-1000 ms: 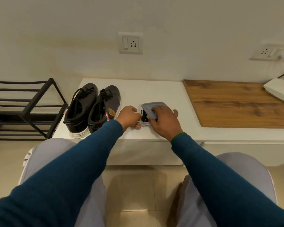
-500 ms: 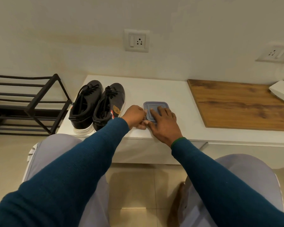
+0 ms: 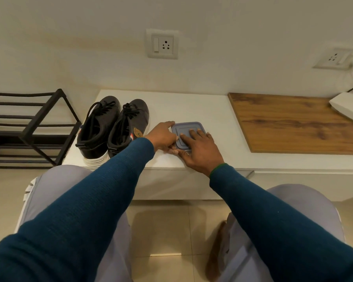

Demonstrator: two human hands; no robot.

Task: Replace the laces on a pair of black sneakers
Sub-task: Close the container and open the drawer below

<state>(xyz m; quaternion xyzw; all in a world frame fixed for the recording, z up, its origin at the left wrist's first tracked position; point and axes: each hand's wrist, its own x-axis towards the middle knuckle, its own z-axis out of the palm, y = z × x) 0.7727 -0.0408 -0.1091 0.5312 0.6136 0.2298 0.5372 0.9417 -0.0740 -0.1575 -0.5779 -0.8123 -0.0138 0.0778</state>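
Pressing the lid (image 3: 186, 127), right grip (image 3: 200, 148) lies flat-fingered; left grip (image 3: 163, 137) pinches its edge.

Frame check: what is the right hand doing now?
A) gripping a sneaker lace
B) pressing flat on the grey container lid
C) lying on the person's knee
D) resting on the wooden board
B: the right hand lies with straight fingers flat on top of the lidded container.

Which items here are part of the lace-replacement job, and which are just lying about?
Job: left black sneaker, right black sneaker, lidded container, gripped by left hand, pressed by right hand.
Lying about: shoe rack, wall socket, wooden panel, white device.
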